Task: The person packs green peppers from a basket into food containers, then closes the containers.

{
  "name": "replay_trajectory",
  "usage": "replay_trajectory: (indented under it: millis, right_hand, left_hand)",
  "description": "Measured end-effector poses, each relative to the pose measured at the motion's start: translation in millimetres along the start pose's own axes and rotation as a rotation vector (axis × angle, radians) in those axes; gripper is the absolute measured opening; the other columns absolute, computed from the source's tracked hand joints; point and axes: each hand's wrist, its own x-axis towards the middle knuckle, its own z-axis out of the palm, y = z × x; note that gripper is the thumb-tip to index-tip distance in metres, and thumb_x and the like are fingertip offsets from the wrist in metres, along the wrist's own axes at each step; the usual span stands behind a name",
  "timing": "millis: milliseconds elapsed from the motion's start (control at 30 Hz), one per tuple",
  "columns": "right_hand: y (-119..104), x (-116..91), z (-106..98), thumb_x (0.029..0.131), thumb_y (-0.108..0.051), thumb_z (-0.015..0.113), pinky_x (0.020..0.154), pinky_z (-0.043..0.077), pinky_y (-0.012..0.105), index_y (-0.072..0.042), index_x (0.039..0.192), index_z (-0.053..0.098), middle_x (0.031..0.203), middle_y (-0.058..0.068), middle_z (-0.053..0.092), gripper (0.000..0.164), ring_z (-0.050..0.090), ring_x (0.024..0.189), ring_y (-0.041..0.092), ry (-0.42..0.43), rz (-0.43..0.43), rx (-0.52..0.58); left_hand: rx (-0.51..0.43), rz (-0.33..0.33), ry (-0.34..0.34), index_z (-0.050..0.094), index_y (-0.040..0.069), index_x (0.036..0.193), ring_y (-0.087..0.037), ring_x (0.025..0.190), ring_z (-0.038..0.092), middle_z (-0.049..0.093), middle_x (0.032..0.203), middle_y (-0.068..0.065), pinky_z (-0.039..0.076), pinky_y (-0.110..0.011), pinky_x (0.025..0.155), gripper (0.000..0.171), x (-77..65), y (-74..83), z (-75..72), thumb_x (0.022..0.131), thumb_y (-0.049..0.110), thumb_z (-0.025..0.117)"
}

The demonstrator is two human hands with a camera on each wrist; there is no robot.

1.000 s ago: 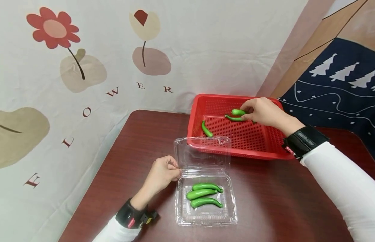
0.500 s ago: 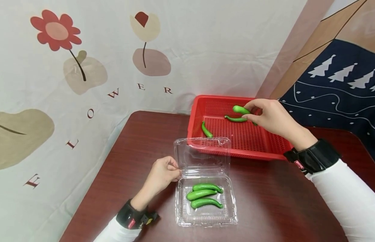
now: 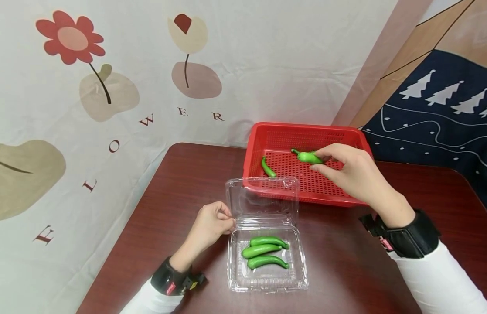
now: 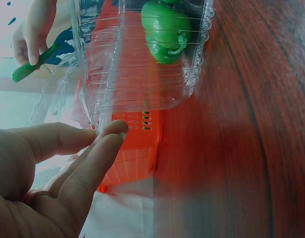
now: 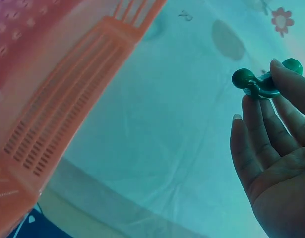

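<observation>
My right hand (image 3: 355, 176) pinches a green chili pepper (image 3: 309, 158) between thumb and fingers, above the red basket. In the right wrist view that pepper (image 5: 261, 89) lies across the fingertips, the other fingers extended below it. My left hand (image 3: 209, 224) holds the left edge of a clear plastic clamshell box (image 3: 267, 283) near its hinge, thumb and fingers pinching the plastic in the left wrist view. The box's lid (image 3: 263, 200) stands raised. Three green peppers (image 3: 268, 262) lie side by side in the base.
Behind the box stands a red perforated basket (image 3: 306, 199), partly seen through the lid. One pepper (image 3: 268, 167) lies at its left; another (image 3: 294, 151) is partly hidden by the held one. Both stand on a dark wooden table (image 3: 180, 174) against a printed cloth backdrop (image 3: 247, 52).
My right hand has lifted the pepper off the basket floor and drawn it toward me, slightly down in the head view. The left hand and the box have stayed put.
</observation>
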Motion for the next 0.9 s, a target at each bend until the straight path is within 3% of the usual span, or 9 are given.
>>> replay_trajectory:
  millis: [133, 233, 400, 467, 533, 733, 900]
  right_hand:
    - [-12.0, -9.4, 10.0, 0.069, 0.0, 0.094, 0.095, 0.043, 0.003, -0.006, 0.111, 0.077, 0.103, 0.005, 0.076, 0.046, 0.069, 0.093, 0.019, 0.009, -0.076, 0.006]
    - [-21.0, -16.3, 20.4, 0.069, -0.004, 0.095, 0.093, 0.053, 0.015, -0.007, 0.111, 0.077, 0.102, 0.003, 0.076, 0.045, 0.069, 0.094, 0.019, -0.002, -0.142, 0.002]
    - [-36.1, -27.6, 40.0, 0.09, -0.031, 0.083, 0.081, 0.062, 0.037, -0.01, 0.11, 0.077, 0.102, -0.001, 0.076, 0.029, 0.069, 0.094, 0.015, -0.055, -0.221, 0.02]
    - [-41.3, -32.3, 48.4, 0.096, -0.036, 0.075, 0.079, 0.062, 0.036, -0.012, 0.109, 0.077, 0.102, -0.003, 0.075, 0.028, 0.069, 0.093, 0.013, -0.082, -0.237, 0.034]
    - [-46.1, -37.0, 56.9, 0.097, -0.033, 0.076, 0.078, 0.063, 0.035, -0.013, 0.108, 0.076, 0.102, -0.005, 0.074, 0.023, 0.069, 0.093, 0.012, -0.108, -0.254, 0.04]
    - [-58.8, -53.7, 77.4, 0.082, -0.017, 0.088, 0.078, 0.061, 0.03, -0.013, 0.105, 0.075, 0.1, -0.006, 0.072, 0.027, 0.068, 0.091, 0.01, -0.189, -0.293, 0.043]
    - [-66.3, -65.5, 87.9, 0.083, -0.018, 0.089, 0.076, 0.059, 0.026, -0.014, 0.106, 0.074, 0.099, -0.007, 0.068, 0.028, 0.065, 0.088, 0.009, -0.261, -0.329, 0.035]
  left_hand:
    - [0.0, 0.009, 0.0, 0.06, -0.001, 0.084, -0.018, 0.065, 0.073, 0.076, 0.077, -0.014, 0.065, -0.031, 0.06, 0.015, 0.0, 0.5, -0.2, 0.08, -0.013, 0.068]
    - [-0.004, 0.008, -0.002, 0.06, -0.001, 0.084, -0.019, 0.066, 0.073, 0.076, 0.078, -0.015, 0.065, -0.031, 0.06, 0.016, -0.1, 0.4, -0.1, 0.08, -0.013, 0.069]
    - [-0.01, 0.009, -0.003, 0.06, -0.001, 0.084, -0.02, 0.066, 0.074, 0.076, 0.078, -0.015, 0.065, -0.032, 0.06, 0.015, -0.9, 0.4, -0.5, 0.08, -0.013, 0.068]
    - [-0.011, 0.007, -0.002, 0.06, -0.002, 0.084, -0.021, 0.066, 0.074, 0.076, 0.078, -0.015, 0.065, -0.032, 0.06, 0.015, -1.2, 0.5, -0.6, 0.08, -0.013, 0.068]
    - [-0.011, 0.003, -0.001, 0.06, -0.002, 0.084, -0.021, 0.066, 0.074, 0.076, 0.079, -0.016, 0.065, -0.032, 0.06, 0.015, -1.1, 0.5, -0.6, 0.08, -0.013, 0.069]
    - [-0.017, -0.005, 0.002, 0.06, -0.001, 0.084, -0.021, 0.066, 0.074, 0.077, 0.079, -0.017, 0.065, -0.033, 0.061, 0.015, 0.2, 0.8, 0.0, 0.08, -0.013, 0.07]
    - [-0.025, -0.004, 0.003, 0.06, -0.001, 0.084, -0.021, 0.067, 0.074, 0.077, 0.079, -0.016, 0.066, -0.035, 0.062, 0.015, 0.5, 0.1, 0.2, 0.08, -0.013, 0.069]
